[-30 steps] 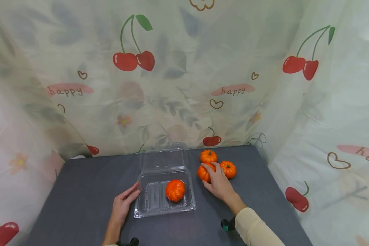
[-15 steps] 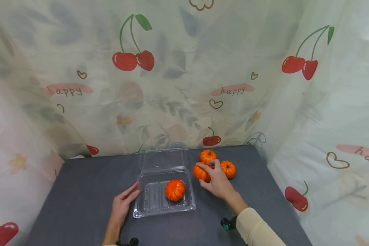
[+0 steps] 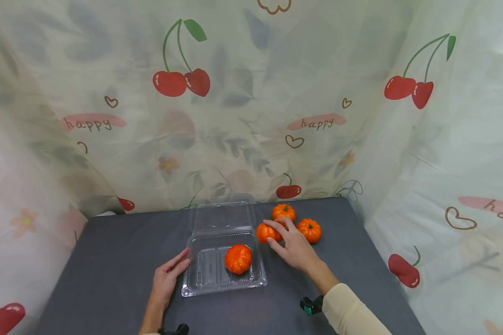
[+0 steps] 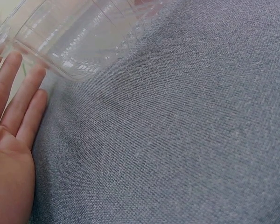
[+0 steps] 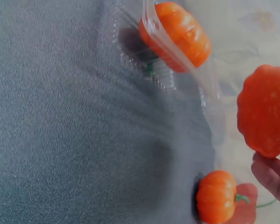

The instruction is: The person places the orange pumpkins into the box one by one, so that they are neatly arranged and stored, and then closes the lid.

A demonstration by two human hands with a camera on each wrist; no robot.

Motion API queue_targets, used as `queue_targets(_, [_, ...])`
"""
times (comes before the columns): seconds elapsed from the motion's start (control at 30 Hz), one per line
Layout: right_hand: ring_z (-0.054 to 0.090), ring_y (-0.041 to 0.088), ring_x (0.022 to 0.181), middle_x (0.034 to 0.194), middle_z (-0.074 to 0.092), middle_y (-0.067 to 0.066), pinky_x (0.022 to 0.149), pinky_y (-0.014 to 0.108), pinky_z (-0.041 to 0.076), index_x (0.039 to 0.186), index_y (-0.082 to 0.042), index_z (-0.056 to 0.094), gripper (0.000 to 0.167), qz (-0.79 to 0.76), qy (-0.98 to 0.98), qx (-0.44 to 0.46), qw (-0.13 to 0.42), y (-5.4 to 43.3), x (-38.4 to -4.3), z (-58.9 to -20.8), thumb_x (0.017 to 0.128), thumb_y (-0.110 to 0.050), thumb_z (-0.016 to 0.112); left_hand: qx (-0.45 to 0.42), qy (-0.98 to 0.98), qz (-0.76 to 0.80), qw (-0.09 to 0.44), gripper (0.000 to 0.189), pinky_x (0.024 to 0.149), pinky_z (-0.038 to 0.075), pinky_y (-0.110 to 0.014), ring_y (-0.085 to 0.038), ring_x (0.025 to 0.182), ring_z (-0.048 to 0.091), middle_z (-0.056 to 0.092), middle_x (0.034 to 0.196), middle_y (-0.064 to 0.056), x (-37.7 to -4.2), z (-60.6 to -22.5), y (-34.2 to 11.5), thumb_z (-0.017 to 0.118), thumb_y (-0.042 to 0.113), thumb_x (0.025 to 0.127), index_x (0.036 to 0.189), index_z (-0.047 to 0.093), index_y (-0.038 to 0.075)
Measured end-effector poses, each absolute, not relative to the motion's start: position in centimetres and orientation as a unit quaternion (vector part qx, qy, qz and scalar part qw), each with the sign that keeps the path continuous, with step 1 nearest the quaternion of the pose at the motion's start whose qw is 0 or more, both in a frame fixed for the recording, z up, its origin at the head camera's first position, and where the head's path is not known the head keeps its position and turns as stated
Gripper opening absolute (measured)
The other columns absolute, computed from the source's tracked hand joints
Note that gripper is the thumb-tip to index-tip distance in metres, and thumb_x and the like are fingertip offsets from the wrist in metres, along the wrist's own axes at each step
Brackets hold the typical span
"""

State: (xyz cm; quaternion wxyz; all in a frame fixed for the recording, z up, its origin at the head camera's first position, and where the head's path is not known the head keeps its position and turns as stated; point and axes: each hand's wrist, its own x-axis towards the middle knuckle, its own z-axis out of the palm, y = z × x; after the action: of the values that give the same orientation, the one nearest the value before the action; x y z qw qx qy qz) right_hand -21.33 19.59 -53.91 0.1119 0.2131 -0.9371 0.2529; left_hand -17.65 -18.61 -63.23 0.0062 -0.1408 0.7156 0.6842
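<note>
My right hand (image 3: pixel 296 246) grips a small orange pumpkin (image 3: pixel 266 232) between thumb and fingers. The right wrist view shows this held pumpkin (image 5: pixel 265 112) raised off the table, with fingertips (image 5: pixel 266 175) against it. Another orange pumpkin (image 3: pixel 238 259) sits inside the right half of a clear plastic clamshell container (image 3: pixel 209 291). The container's lid (image 3: pixel 224 216) is folded back, away from me. My left hand (image 3: pixel 166 279) rests at the container's left edge, fingers straight; the left wrist view shows its fingers (image 4: pixel 25 100) beside the clear wall (image 4: pixel 79 70).
Two more pumpkins stand on the dark grey table (image 3: pixel 121 274), right of the container: one at the back (image 3: pixel 283 212), one farther right (image 3: pixel 309 230). A printed curtain (image 3: pixel 234 116) hangs behind and at both sides.
My right hand has moved left with the gripped pumpkin, away from the other two and toward the container. My left hand and the container have stayed in place.
</note>
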Motion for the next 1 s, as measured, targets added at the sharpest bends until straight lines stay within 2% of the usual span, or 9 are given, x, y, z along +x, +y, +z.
queue_targets(0.13, [0.067, 0.018, 0.095, 0.130, 0.057, -0.002, 0.088, 0.040, 0.060, 0.148, -0.036, 0.052, 0.050, 0.251, -0.927, 0.248, 0.127, 19.3, -21.1, -53.2, 0.100, -0.046, 0.063, -0.137, 0.715, 0.686, 0.003, 0.056, 0.088, 0.053, -0.009, 0.006, 0.100, 0.072, 0.070, 0.132, 0.008, -17.6, -63.3, -18.6, 0.083, 0.032, 0.086, 0.136, 0.066, 0.013])
queue_targets(0.37, [0.063, 0.017, 0.116, 0.130, 0.062, -0.006, 0.100, 0.043, 0.056, 0.144, -0.036, 0.055, 0.050, 0.232, -0.923, 0.274, 0.139, 18.9, -20.8, -52.5, 0.096, -0.049, 0.065, -0.135, 0.710, 0.691, 0.002, 0.055, 0.088, 0.054, -0.010, 0.005, 0.099, 0.072, 0.071, 0.129, 0.012, -17.7, -63.3, -18.8, 0.082, 0.029, 0.087, 0.137, 0.066, 0.013])
queue_targets(0.53, [0.064, 0.012, 0.110, 0.126, 0.064, -0.009, 0.095, 0.037, 0.059, 0.142, -0.038, 0.055, 0.053, 0.246, -0.919, 0.288, 0.113, 18.7, -20.5, -52.5, 0.092, -0.053, 0.067, -0.134, 0.714, 0.687, 0.000, 0.055, 0.087, 0.054, -0.009, 0.006, 0.099, 0.072, 0.072, 0.125, 0.016, -17.7, -63.3, -18.7, 0.082, 0.029, 0.088, 0.137, 0.065, 0.012])
queue_targets(0.73, [0.066, 0.008, 0.102, 0.124, 0.066, -0.009, 0.086, 0.031, 0.059, 0.143, -0.035, 0.056, 0.054, 0.261, -0.904, 0.324, 0.099, 18.2, -20.3, -52.8, 0.093, -0.048, 0.069, -0.128, 0.714, 0.689, -0.003, 0.054, 0.087, 0.054, -0.010, 0.006, 0.098, 0.072, 0.072, 0.124, 0.016, -17.7, -63.3, -18.8, 0.082, 0.029, 0.088, 0.136, 0.066, 0.012])
queue_targets(1.0, [0.063, 0.010, 0.104, 0.121, 0.068, -0.008, 0.092, 0.035, 0.056, 0.141, -0.031, 0.058, 0.052, 0.244, -0.896, 0.360, 0.087, 17.5, -19.5, -53.4, 0.095, -0.055, 0.063, -0.130, 0.722, 0.679, -0.003, 0.056, 0.087, 0.052, -0.008, 0.007, 0.099, 0.072, 0.072, 0.124, 0.017, -17.6, -63.4, -18.8, 0.082, 0.033, 0.087, 0.137, 0.066, 0.012])
